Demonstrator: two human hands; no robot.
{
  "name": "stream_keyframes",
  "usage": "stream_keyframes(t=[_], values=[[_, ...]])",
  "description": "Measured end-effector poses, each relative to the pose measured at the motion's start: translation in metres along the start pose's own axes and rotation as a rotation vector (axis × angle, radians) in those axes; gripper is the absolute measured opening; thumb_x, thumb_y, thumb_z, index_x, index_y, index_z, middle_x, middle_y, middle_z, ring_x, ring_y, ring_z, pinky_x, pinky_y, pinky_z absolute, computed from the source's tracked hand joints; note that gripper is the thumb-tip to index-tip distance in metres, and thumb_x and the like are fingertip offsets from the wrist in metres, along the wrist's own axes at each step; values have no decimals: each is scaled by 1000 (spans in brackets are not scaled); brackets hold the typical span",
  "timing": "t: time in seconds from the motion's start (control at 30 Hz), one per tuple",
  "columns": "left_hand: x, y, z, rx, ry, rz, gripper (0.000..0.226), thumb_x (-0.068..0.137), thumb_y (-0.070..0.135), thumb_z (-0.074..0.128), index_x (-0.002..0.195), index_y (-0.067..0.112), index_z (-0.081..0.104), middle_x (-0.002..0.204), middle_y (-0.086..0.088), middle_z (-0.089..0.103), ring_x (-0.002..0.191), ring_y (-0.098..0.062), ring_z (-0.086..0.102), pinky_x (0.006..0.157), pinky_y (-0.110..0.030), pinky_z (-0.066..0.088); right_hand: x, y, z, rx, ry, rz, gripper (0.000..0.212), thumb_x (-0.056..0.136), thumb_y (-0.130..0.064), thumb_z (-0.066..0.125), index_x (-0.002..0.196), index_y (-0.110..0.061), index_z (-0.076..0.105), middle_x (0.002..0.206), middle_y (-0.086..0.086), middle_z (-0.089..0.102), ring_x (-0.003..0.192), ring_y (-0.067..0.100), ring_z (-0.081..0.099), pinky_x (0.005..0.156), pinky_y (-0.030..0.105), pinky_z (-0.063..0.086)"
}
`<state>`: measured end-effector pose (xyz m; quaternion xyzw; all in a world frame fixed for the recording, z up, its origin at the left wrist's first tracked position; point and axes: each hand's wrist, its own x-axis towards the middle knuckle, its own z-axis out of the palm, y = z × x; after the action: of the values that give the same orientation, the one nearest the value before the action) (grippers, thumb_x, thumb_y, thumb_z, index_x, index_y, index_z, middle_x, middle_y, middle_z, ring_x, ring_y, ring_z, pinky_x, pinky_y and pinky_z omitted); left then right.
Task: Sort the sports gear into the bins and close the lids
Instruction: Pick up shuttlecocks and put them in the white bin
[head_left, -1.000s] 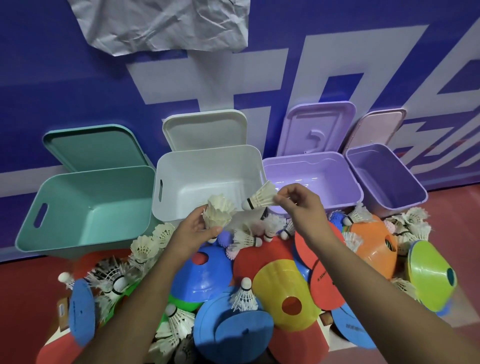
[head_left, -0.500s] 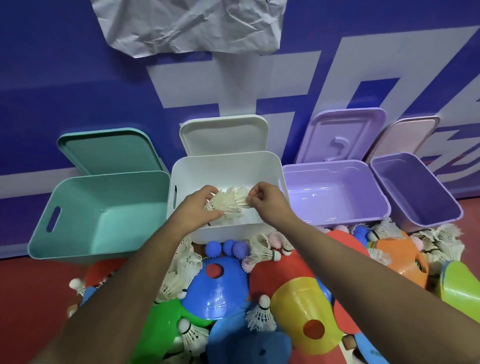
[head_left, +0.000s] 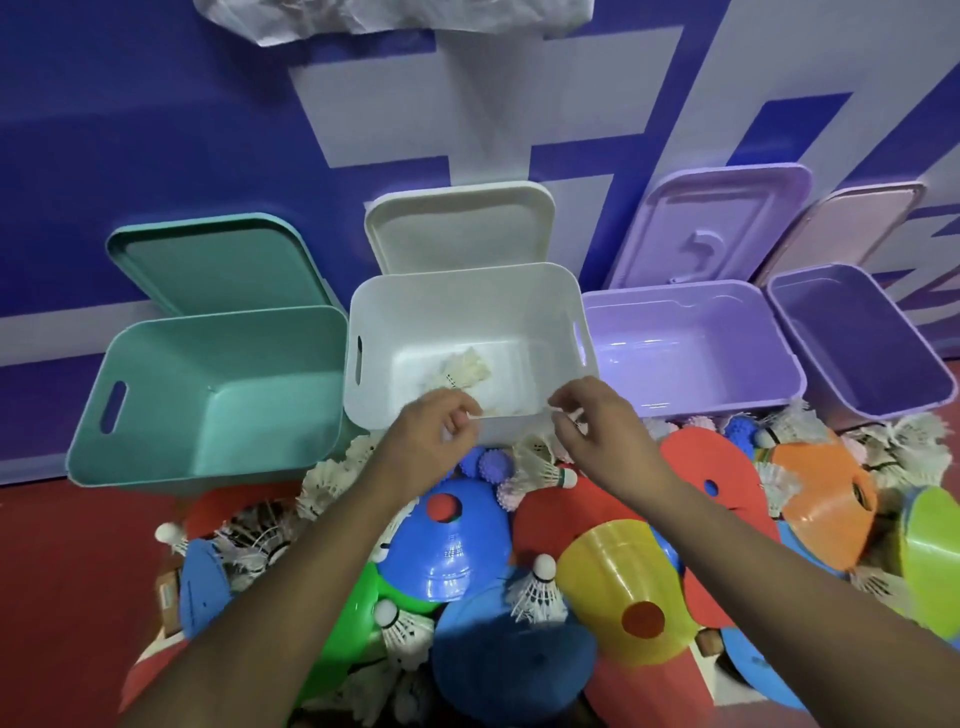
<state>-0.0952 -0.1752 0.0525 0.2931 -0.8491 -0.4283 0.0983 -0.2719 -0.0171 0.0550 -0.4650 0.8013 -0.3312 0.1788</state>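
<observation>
The shuttlecocks (head_left: 464, 371) lie in a small clump on the bottom of the white bin (head_left: 563, 306), which suggests this bin is meant for them (a guess from the sorting so far). Both hands hover over its near rim, the left hand (head_left: 431, 441) and the right hand (head_left: 597, 434) a little apart. Each has its fingers loosely curled with the tips close together, clamped on nothing I can see. The white lid (head_left: 460, 228) leans on the wall behind, as the other lids do, keeping every mouth open for dropping gear in. The teal bin (head_left: 208, 400) stands to the left, the lilac bin (head_left: 691, 364) and purple bin (head_left: 857, 348) to the right. The pile (head_left: 524, 587) of cones (head_left: 447, 545), balls (head_left: 491, 462) and more shuttlecocks is heaped on the floor (head_left: 62, 571) against the bins, within easy reach. By the look of it, most of the sorting is still to do.
</observation>
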Motion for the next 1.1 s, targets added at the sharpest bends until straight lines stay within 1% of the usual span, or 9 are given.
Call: stream_keyframes(t=[0.13,0.27,0.4,0.47,0.53,0.67,0.77,0.9,1.1], values=[[-25,-1,40,41,-70,-76,8,85,15,68,93,18,69,81,5,59,68,-4,53,70,-20,44,-37,40,3,-142,-43,76,22,88,-16,63,109,-11,62,103,3,54,97,23,56,81,36,47],[-22,4,79,105,-143,-190,30,85,24,72,112,12,66,93,-1,55,79,-10,50,73,-17,36,-48,66,12,-251,-40,153,35,83,-18,67,115,-7,61,109,12,54,101,35,55,87,40,47],[-16,10,105,92,-114,-225,30,84,14,71,112,4,68,94,-9,55,88,-23,58,87,-24,44,-43,75,16,-326,-7,202,43,80,-18,50,120,-3,56,112,15,57,102,38,52,88,43,44],[-13,10,114,115,-55,-225,16,82,8,70,96,1,71,81,-11,56,86,-29,59,86,-32,47,-36,79,17,-351,-9,216,30,79,-5,53,108,-3,61,102,15,62,95,38,55,84,41,41],[-12,9,117,65,-5,-259,13,82,7,70,94,4,73,78,-5,52,86,-28,60,84,-26,46,-31,80,15,-337,-11,202,14,80,-1,53,88,-6,63,87,11,65,86,36,56,77,38,41],[-22,11,107,-86,124,-241,14,86,12,70,98,18,72,105,-2,48,95,-8,58,92,-23,47,-35,68,-4,-135,99,160,11,82,-1,58,74,-7,61,70,6,63,73,28,52,62,37,41],[-34,15,91,-322,171,-308,12,92,10,63,92,22,63,111,-4,52,86,8,59,84,-14,47,-42,49,-26,76,131,120,15,89,-10,62,78,-18,57,73,-7,60,74,18,51,63,32,40],[-49,27,74,-726,135,-413,11,98,3,51,93,11,57,94,-10,63,89,-13,67,94,-32,53,-42,8,-47,475,121,121,8,92,-12,63,84,-14,61,80,4,64,75,19,57,68,29,45],[-83,31,58,-672,68,-421,17,96,4,54,84,16,58,97,-11,65,95,-18,66,88,-33,55,-29,-38,-34,642,-32,47,4,89,-4,65,87,-3,62,76,2,59,69,7,52,62,10,40]])
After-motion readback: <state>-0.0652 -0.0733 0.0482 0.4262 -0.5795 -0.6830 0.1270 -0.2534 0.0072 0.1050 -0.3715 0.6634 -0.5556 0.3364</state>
